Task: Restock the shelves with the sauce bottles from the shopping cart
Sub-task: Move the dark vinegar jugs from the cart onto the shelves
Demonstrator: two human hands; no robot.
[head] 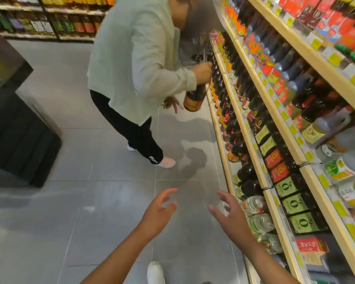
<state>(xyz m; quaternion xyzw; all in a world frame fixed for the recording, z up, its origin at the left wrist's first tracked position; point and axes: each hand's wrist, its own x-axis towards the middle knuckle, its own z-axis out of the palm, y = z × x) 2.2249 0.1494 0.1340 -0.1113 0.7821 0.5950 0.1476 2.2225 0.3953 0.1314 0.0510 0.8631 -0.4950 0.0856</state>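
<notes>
Grey tiled floor [111, 201] lies under left hand [158, 214] and right hand [232, 220], each grip wide, empty; restocking next calls for reaching the seemingly wire cart [195, 56], upper centre.

1. Your one camera sits on your head, looking forward and down over the left grip [156, 214] and right grip [228, 218], both close at the frame's bottom.
2. Its wide lens takes in the floor [90, 160] ahead of the grips.
3. The shelves [252, 152] run past, right of the right grip.
</notes>
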